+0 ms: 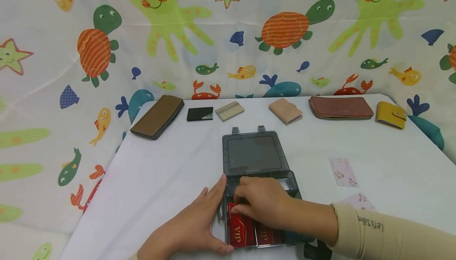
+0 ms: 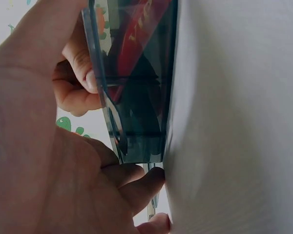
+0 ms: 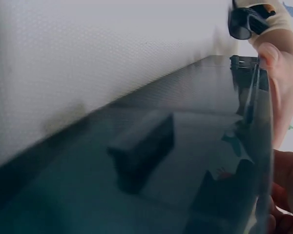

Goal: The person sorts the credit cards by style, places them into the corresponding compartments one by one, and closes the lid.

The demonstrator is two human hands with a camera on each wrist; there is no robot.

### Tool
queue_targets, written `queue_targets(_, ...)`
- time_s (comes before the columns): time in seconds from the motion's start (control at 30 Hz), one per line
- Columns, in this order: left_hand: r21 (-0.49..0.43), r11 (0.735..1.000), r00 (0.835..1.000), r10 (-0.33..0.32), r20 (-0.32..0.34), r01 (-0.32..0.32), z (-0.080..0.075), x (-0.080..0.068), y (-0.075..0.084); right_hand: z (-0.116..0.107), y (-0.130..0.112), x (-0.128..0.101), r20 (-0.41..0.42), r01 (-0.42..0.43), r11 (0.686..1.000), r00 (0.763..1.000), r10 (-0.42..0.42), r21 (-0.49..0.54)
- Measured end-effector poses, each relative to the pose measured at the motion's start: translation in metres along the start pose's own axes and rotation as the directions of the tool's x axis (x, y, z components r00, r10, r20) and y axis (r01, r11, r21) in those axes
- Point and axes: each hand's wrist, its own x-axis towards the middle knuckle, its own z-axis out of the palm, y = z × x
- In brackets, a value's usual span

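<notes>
A dark translucent plastic case (image 1: 254,153) lies on the table with its lid folded back. My left hand (image 1: 194,226) rests along its left side, fingers extended, thumb at the front left corner. Over the left part of the case, my right hand (image 1: 265,200) has its fingers curled down inside and pinches the upper end of a red VIP card (image 1: 240,230). That card slants inside the case wall in the left wrist view. A second, darker red VIP card (image 1: 268,234) lies beside it, partly under the right hand. The right fingertips are partly hidden.
Two pale pink cards, one (image 1: 343,171) fully visible, lie right of the case. Along the back stand a brown wallet (image 1: 156,117), black card holder (image 1: 200,114), beige card holder (image 1: 229,111), tan wallet (image 1: 285,111), maroon wallet (image 1: 341,107) and yellow wallet (image 1: 390,115).
</notes>
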Motion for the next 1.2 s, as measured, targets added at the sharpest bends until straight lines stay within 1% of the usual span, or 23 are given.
queue_targets(0.1,0.005,1.0,1.0,0.009,-0.003,-0.009,0.0,0.0,0.0,0.001,0.0,-0.001,-0.005,0.015,0.999,1.0,-0.015,-0.028)
queue_targets(0.23,0.014,1.0,1.0,0.022,-0.008,-0.021,0.0,-0.001,0.0,0.002,0.002,-0.002,-0.027,0.032,0.999,0.999,-0.033,-0.036)
queue_targets(0.3,0.019,0.999,1.0,0.027,-0.009,-0.027,-0.001,-0.001,0.0,0.0,0.003,-0.003,-0.038,0.033,0.999,0.999,-0.034,-0.023)
queue_targets(0.47,0.019,1.0,1.0,0.026,-0.016,-0.026,-0.001,0.0,0.001,-0.013,0.005,-0.009,-0.049,0.006,1.0,0.999,-0.006,-0.001)
queue_targets(0.6,0.008,1.0,1.0,0.005,-0.019,-0.005,0.0,0.001,0.003,-0.026,0.01,-0.018,-0.049,-0.025,0.999,0.999,0.023,-0.041)
queue_targets(0.7,0.006,1.0,1.0,-0.015,-0.015,0.015,0.0,0.002,0.004,-0.034,0.015,-0.024,-0.021,-0.06,0.997,0.998,0.059,-0.054)
queue_targets(0.87,0.01,1.0,0.999,-0.029,-0.015,0.029,0.001,0.002,0.004,-0.041,0.022,-0.031,0.057,-0.111,0.993,0.992,0.114,-0.048)
queue_targets(1.03,0.012,0.999,0.999,-0.041,-0.013,0.041,0.001,0.002,0.004,-0.04,0.026,-0.035,0.117,-0.154,0.986,0.98,0.161,-0.069)
queue_targets(1.2,0.013,0.999,0.999,-0.05,-0.011,0.05,0.0,0.002,0.004,-0.036,0.026,-0.036,0.164,-0.164,0.981,0.97,0.18,-0.106)
